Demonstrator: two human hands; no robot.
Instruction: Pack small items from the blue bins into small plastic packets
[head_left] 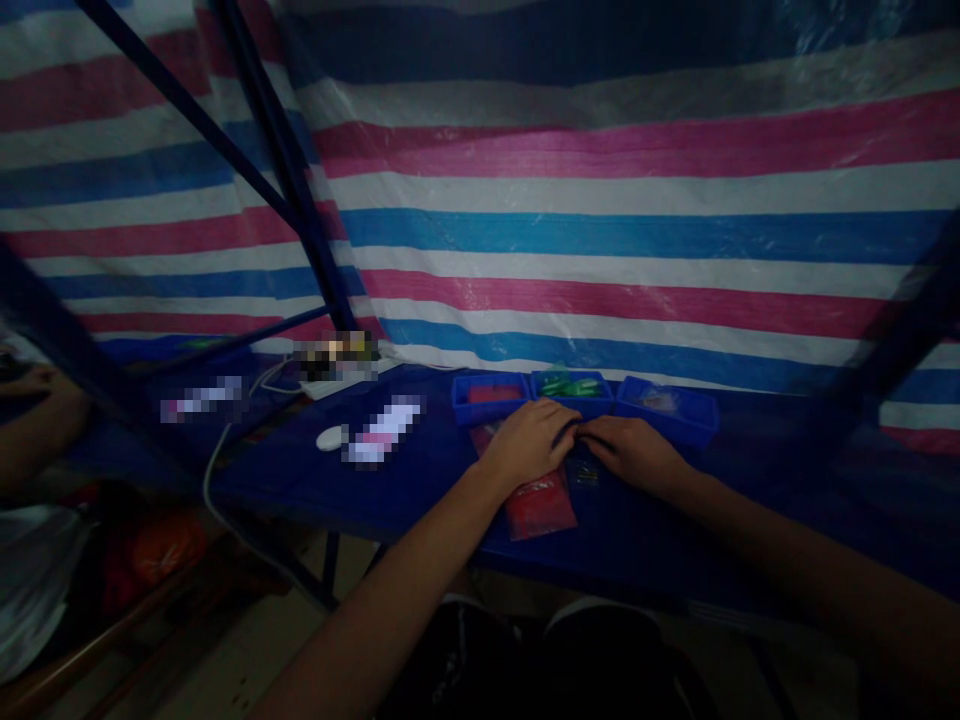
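My left hand (531, 440) reaches over red packets in clear film (541, 508) on the blue table, its fingers curled and pressed together. My right hand (628, 450) meets it, fingertips pinched close to the left ones. Whatever lies between the fingers is hidden or too small to name. Just below the hands rests a small clear bag (585, 474) with tiny contents I cannot make out. Behind them stand three blue bins: the left bin (491, 410) holds red packets, the middle bin (600, 405) green ones, the right bin (679, 425) clear film-like pieces.
To the left on the table (431, 490) lie a white oval object (330, 438) and a blurred bright item (384, 430). A white power strip (352, 375) with a cable sits further back. Dark metal posts (315, 250) frame the bench; another person's arm (37, 430) shows at far left.
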